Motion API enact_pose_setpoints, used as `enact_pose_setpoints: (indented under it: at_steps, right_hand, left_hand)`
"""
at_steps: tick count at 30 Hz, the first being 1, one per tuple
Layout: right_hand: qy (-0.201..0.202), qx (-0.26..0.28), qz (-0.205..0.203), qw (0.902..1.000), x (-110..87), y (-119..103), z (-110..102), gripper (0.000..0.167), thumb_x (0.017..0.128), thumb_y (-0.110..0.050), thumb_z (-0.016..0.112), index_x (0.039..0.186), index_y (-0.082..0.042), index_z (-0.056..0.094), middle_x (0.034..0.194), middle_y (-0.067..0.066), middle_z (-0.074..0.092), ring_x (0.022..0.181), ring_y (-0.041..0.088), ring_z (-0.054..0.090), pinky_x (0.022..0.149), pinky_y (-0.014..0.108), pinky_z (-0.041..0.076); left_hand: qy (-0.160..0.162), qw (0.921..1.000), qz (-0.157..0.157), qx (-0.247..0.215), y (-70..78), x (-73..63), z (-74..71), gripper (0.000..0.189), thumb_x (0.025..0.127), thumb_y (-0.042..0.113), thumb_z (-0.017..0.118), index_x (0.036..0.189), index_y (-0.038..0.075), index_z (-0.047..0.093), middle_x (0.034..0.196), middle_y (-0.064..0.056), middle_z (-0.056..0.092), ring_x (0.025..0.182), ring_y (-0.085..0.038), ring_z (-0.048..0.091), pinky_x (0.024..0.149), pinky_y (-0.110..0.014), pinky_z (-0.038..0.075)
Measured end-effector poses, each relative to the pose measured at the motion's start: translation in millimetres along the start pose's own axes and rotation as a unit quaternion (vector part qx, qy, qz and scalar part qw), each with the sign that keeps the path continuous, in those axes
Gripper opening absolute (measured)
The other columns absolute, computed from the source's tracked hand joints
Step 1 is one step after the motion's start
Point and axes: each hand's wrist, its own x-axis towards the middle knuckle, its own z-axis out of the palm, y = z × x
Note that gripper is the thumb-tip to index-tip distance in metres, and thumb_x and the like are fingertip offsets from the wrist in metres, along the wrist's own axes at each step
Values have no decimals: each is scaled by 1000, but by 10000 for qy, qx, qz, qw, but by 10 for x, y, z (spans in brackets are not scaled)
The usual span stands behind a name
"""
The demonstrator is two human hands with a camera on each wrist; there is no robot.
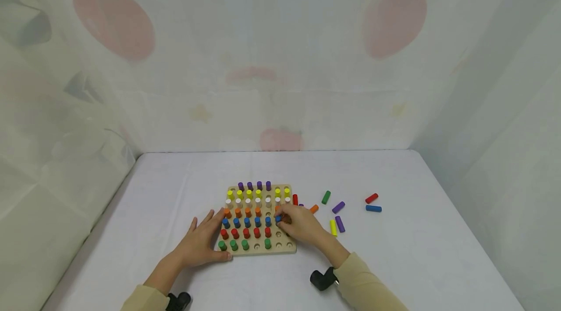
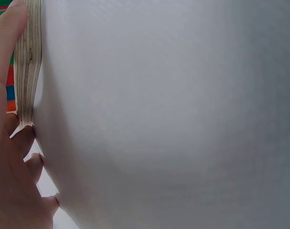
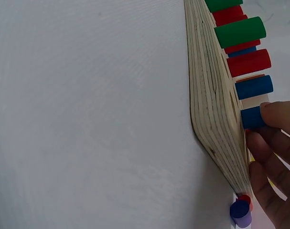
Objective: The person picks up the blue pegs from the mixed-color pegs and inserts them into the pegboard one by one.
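A wooden pegboard (image 1: 262, 250) lies on the table with rows of colored pegs standing in it. My right hand (image 1: 302, 225) is over the board's right side. Its thumb and fingers pinch a blue peg (image 3: 252, 118), upright at the board's surface in line with the blue row. Spread along the board's left edge, my left hand (image 1: 200, 245) has its fingers extended. The left thumb (image 2: 10, 28) rests at the near left corner, against the board's layered side. Empty holes show at the near right, in the red and green rows.
Right of the board lie loose pegs: a green peg (image 1: 326, 197), an orange peg (image 1: 314, 209), a yellow peg (image 1: 333, 228) and several purple ones. Farther right are a red peg (image 1: 371, 198) and a blue peg (image 1: 373, 209). A white curtain (image 1: 280, 106) hangs behind the table.
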Motion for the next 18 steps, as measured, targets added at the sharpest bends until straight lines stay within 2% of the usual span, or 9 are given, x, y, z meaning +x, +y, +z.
enact_pose_setpoints:
  at_steps: [10,18]
  right_hand:
    - [-101,42,-42,9999,-9,-33,-43,14,86,-17,65,100,-17,63,85,-11,60,70,1,51,63,14,46]
    - [-200,200,-80,9996,-19,-20,-71,16,87,-18,63,103,-17,63,91,-9,63,76,-1,55,69,14,49]
  left_hand:
    - [-24,10000,-11,-35,15,-4,-17,120,55,72,69,147,13,22,149,-9,31,139,-38,18,105,-68,3]
    - [-29,10000,-12,-45,18,-6,-17,119,55,72,70,148,13,21,149,-8,31,139,-38,17,105,-68,3]
